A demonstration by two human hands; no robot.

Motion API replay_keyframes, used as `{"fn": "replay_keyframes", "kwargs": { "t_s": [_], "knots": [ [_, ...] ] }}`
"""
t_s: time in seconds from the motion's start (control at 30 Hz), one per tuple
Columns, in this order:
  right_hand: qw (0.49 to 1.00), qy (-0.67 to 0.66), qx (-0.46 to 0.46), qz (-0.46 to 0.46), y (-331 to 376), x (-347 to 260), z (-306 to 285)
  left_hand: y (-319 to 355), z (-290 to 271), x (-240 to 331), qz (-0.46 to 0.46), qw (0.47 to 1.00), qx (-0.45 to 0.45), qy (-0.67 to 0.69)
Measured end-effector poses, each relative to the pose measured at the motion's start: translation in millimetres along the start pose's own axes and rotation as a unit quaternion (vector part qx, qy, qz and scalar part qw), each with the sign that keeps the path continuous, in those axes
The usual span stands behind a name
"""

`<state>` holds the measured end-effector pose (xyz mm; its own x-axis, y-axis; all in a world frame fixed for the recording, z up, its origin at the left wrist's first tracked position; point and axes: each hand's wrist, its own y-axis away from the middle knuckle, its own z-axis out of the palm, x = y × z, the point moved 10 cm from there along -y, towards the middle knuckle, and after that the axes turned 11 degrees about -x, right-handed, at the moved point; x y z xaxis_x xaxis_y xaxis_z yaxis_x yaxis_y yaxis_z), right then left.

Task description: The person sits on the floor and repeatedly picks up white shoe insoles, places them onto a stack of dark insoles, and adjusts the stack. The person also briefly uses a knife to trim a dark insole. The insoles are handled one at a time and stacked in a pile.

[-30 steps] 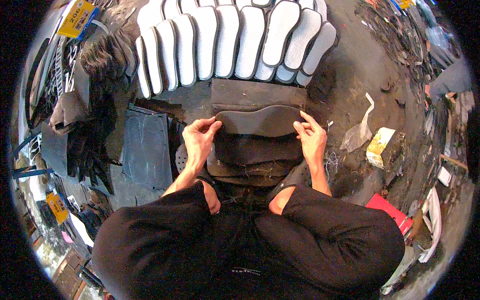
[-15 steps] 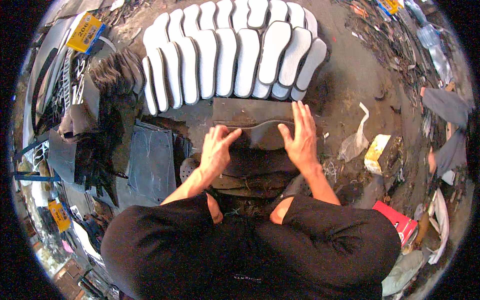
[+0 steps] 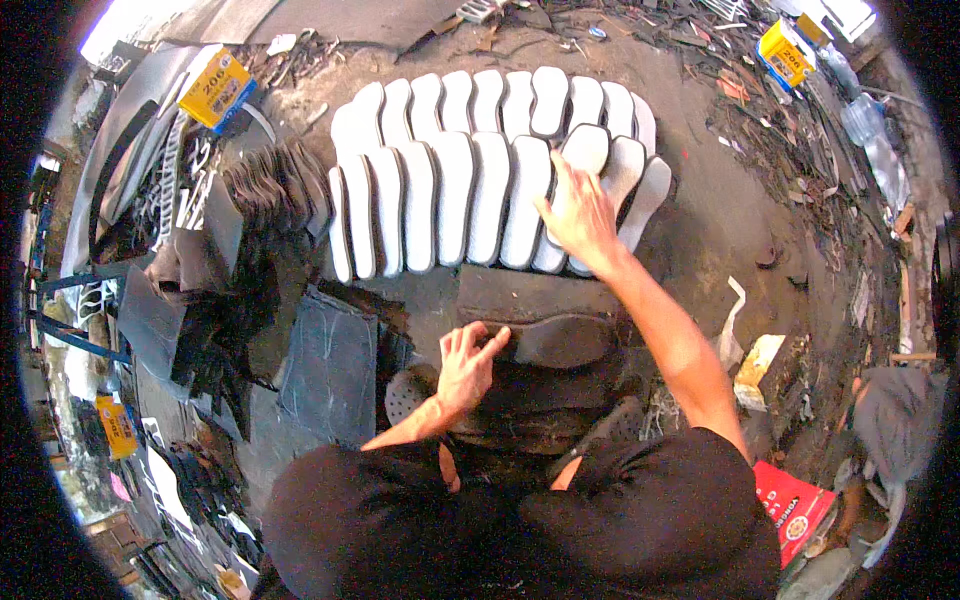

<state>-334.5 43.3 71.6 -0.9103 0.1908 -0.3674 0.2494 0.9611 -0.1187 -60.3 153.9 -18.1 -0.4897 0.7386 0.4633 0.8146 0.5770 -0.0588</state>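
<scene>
In front of me a black shoe sole [image 3: 565, 341] lies flat on a pile of dark sheets [image 3: 520, 396]. My left hand [image 3: 466, 372] is at its left end, fingers curled and thumb over the edge, holding it down. Farther off, my right hand [image 3: 584, 215] reaches over the lower right of the rows of white soles [image 3: 453, 195]. Its fingers are spread on a white sole [image 3: 586, 148] that lies on top of others, the thumb apart to the left. The hand hides that sole's middle.
Left of the pile lie a dark marked sheet [image 3: 330, 365] and stacked brown-black pieces [image 3: 270, 190]. Yellow-blue boxes [image 3: 217, 88] stand at the far left and far right. A red box [image 3: 790, 510] is near my right side, and scraps [image 3: 760, 372] litter the ground.
My right hand has left the black sole and moved forward onto the white soles. My left hand stays at the sole's left end. The view has tilted farther out.
</scene>
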Motion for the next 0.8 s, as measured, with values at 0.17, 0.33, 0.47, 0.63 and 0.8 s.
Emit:
{"fn": "replay_keyframes", "kwargs": {
  "t_s": [0.17, 0.33, 0.47, 0.63, 0.8],
  "knots": [
    [0.992, 0.091, -0.049, 0.072, -133.7, 15.5, 31.4, 7.7, -1.1, -4.5, -0.016, 1.000, 0.006, 0.013],
    [0.967, 0.087, -0.116, 0.208, -192.0, 82.2, 68.0, 1.6, -0.7, 1.1, -0.002, 1.000, 0.005, 0.018],
    [0.958, 0.005, -0.077, 0.277, -224.9, 89.0, 51.9, 10.8, -3.1, -9.8, -0.025, 0.999, 0.010, 0.033],
    [0.979, 0.108, 0.055, 0.162, -279.7, 81.2, -70.6, 8.1, -8.4, -5.8, -0.018, 0.999, 0.019, 0.046],
    [0.948, 0.005, 0.318, -0.029, -220.4, 37.9, -194.4, 7.8, -8.8, -5.7, -0.005, 0.999, 0.030, 0.018]
  ]
}}
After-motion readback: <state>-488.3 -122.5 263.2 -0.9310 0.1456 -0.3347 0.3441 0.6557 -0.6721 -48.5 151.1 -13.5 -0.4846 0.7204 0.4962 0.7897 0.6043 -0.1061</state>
